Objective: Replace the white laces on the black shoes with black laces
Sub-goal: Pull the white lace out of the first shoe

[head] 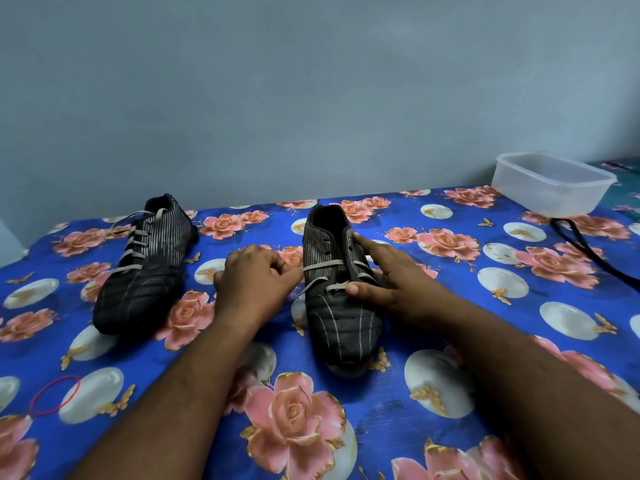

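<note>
Steadying the near shoe (pixel 341 306) with our right hand (pixel 384 277), thumb on the vamp and forefinger stretched along the collar, we keep it from sliding while our left hand (pixel 252 277) pinches the white lace (pixel 323 265) at the shoe's left side, likely to draw it out of an eyelet. Its upper eyelets are already bare; only the lower rows remain threaded. The second shoe (pixel 145 268) lies well apart to the left, fully laced in white. The black laces (pixel 588 252) wait at the right beside a clear plastic tub (pixel 550 185), within reach. A red rubber band (pixel 55 394) lies near the left front. The floral-covered counter (pixel 467 341) ends at the wall just behind the shoes, so our pulling room lies leftward and toward us.
</note>
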Demonstrator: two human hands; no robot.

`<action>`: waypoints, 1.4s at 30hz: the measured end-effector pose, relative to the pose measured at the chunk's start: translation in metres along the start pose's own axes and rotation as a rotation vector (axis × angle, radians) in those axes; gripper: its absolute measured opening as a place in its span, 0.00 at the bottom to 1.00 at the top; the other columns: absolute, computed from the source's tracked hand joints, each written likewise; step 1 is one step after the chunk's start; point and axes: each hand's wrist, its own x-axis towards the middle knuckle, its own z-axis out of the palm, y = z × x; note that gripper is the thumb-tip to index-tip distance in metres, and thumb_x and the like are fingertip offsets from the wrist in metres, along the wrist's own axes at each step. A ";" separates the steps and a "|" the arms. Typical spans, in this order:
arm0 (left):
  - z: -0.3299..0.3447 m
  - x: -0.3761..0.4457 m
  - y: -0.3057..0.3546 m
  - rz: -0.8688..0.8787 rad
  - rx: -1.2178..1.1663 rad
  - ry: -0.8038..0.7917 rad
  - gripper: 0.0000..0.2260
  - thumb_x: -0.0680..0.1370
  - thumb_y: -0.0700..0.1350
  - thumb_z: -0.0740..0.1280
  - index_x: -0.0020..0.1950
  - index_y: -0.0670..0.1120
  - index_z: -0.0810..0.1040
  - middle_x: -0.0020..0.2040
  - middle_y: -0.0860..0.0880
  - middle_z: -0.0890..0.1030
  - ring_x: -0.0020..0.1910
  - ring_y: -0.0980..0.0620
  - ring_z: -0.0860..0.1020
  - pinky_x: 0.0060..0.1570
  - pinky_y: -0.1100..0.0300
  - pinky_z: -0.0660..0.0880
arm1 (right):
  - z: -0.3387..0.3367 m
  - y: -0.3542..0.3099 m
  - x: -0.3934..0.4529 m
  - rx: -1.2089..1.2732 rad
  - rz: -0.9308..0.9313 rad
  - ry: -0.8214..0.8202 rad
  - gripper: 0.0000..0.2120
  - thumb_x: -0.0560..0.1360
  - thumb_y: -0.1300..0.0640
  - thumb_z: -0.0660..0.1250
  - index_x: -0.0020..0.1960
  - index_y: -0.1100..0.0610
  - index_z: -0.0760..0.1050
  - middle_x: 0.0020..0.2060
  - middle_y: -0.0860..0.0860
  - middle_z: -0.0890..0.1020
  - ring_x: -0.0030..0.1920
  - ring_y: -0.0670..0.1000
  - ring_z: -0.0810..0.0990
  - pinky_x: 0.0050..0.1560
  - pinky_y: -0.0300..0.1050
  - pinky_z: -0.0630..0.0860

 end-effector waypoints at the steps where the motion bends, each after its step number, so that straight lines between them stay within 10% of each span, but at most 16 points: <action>1: -0.001 0.001 -0.004 -0.029 0.031 -0.023 0.13 0.72 0.58 0.69 0.33 0.52 0.78 0.48 0.53 0.79 0.59 0.44 0.75 0.58 0.46 0.72 | 0.000 -0.001 -0.001 0.004 0.003 -0.002 0.52 0.61 0.14 0.56 0.79 0.33 0.50 0.74 0.43 0.67 0.77 0.47 0.60 0.76 0.57 0.62; 13: 0.011 -0.014 0.024 0.310 -0.112 0.001 0.18 0.75 0.67 0.58 0.47 0.56 0.78 0.50 0.58 0.77 0.55 0.52 0.73 0.58 0.46 0.69 | -0.002 -0.003 -0.002 0.011 -0.006 0.006 0.56 0.59 0.13 0.56 0.81 0.37 0.52 0.74 0.44 0.67 0.77 0.47 0.61 0.75 0.52 0.63; 26: 0.001 0.002 -0.003 -0.116 0.093 -0.100 0.17 0.73 0.61 0.65 0.35 0.48 0.75 0.37 0.54 0.80 0.47 0.45 0.78 0.56 0.46 0.74 | -0.003 -0.007 -0.004 0.011 0.003 0.011 0.56 0.58 0.13 0.55 0.80 0.36 0.52 0.74 0.43 0.67 0.76 0.47 0.60 0.75 0.50 0.63; 36: 0.010 -0.013 0.023 0.333 -0.047 0.013 0.21 0.73 0.69 0.57 0.47 0.56 0.79 0.50 0.58 0.77 0.55 0.53 0.71 0.54 0.51 0.63 | -0.001 -0.004 -0.002 0.002 -0.012 0.025 0.55 0.60 0.14 0.56 0.81 0.38 0.53 0.74 0.43 0.68 0.76 0.47 0.61 0.76 0.54 0.63; 42: 0.008 -0.004 0.012 0.133 -0.134 0.016 0.11 0.71 0.60 0.60 0.35 0.55 0.72 0.42 0.55 0.77 0.51 0.47 0.74 0.56 0.47 0.71 | 0.001 0.000 0.001 0.023 -0.007 0.008 0.52 0.62 0.16 0.59 0.80 0.36 0.52 0.74 0.42 0.68 0.77 0.47 0.62 0.75 0.57 0.65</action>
